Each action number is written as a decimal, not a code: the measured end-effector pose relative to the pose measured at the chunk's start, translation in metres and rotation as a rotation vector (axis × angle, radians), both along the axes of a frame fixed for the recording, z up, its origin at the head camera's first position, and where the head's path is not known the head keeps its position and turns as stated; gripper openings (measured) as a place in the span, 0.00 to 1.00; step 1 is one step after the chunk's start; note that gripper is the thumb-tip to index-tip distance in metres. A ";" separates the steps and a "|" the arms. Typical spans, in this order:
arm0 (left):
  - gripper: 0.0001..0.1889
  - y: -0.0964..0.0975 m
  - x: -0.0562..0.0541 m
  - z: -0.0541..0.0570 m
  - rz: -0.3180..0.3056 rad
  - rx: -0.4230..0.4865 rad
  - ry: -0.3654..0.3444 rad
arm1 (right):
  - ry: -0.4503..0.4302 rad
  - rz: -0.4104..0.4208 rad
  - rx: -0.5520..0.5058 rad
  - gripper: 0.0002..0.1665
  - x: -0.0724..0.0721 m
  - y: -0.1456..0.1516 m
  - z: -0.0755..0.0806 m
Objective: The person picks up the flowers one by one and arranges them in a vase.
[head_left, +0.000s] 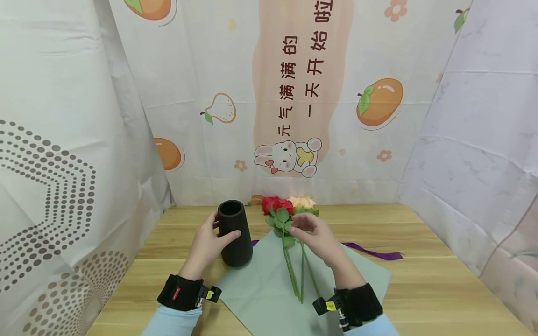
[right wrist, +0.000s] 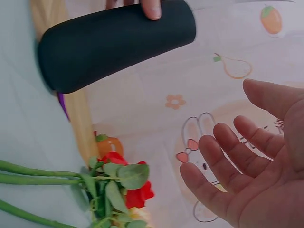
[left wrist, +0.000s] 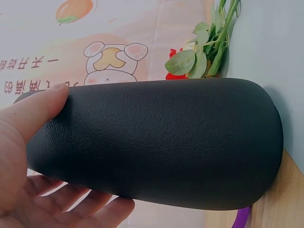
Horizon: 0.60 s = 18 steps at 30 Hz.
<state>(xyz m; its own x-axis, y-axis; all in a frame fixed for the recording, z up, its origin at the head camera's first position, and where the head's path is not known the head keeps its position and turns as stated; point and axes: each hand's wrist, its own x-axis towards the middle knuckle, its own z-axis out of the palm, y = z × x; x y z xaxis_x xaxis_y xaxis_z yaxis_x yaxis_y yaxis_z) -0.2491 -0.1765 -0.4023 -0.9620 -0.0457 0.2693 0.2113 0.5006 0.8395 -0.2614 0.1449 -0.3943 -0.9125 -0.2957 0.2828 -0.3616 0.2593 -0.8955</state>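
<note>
My left hand (head_left: 214,240) grips a tall black vase (head_left: 237,245) near its upper part, thumb in front and fingers round the far side. The vase stands upright, its base at the left corner of a grey-green sheet (head_left: 260,280). In the left wrist view the vase (left wrist: 161,142) fills the middle, the left hand's thumb and fingers on either side. My right hand (head_left: 317,235) hovers over the flowers, holding nothing; the right wrist view shows its fingers (right wrist: 216,164) loosely bent. Below it lie red roses (head_left: 277,205) and cream roses (head_left: 301,202) with green stems (head_left: 290,268) across the sheet.
A purple ribbon (head_left: 374,252) pokes out from under the sheet on both sides. All this rests on a wooden table (head_left: 433,280). A printed curtain (head_left: 227,154) hangs behind the table, with pale cloths (head_left: 75,116) at the sides.
</note>
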 end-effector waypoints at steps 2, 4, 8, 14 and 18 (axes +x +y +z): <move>0.43 0.000 0.000 0.000 0.001 0.001 -0.001 | 0.019 -0.008 -0.004 0.18 0.001 0.003 0.004; 0.43 0.000 0.000 0.000 0.002 0.002 0.000 | 0.031 -0.020 -0.007 0.18 0.003 0.006 0.008; 0.43 0.000 0.001 0.000 -0.001 0.003 0.001 | 0.044 -0.049 -0.012 0.19 0.004 0.012 0.013; 0.43 -0.001 0.000 -0.001 -0.011 0.015 -0.009 | 0.091 -0.102 0.003 0.19 0.004 0.021 0.017; 0.43 -0.001 0.001 -0.003 -0.018 0.028 -0.009 | 0.137 -0.148 0.032 0.19 0.003 0.026 0.015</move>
